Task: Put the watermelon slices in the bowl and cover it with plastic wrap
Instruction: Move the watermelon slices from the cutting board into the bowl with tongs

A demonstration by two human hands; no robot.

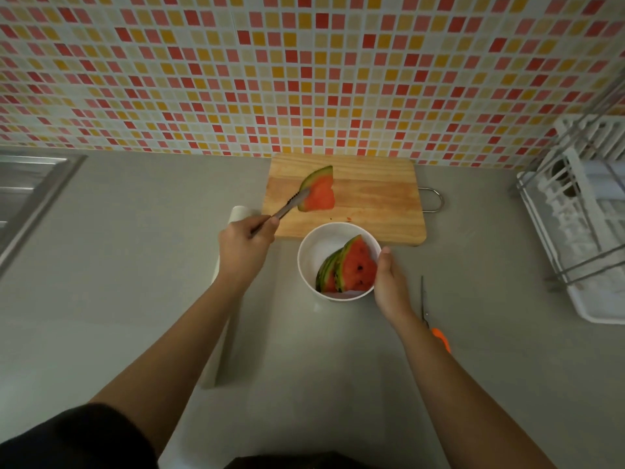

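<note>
L hand (pixel 243 247) grips 1 tongs (pixel 287 206) pinching 1 watermelon slice (pixel 319 194) behind 1 bowl (pixel 314 252); R hand (pixel 389 282) holds bowl, 2+ slices (pixel 358 265) inside.

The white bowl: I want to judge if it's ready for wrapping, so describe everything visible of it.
The white bowl is round and smooth, perhaps ceramic or plastic. It stands upright and uncovered on the grey counter, in front of the wooden cutting board. Several watermelon slices lean inside against its right wall. The right hand holds its right side, thumb at the rim.
</note>
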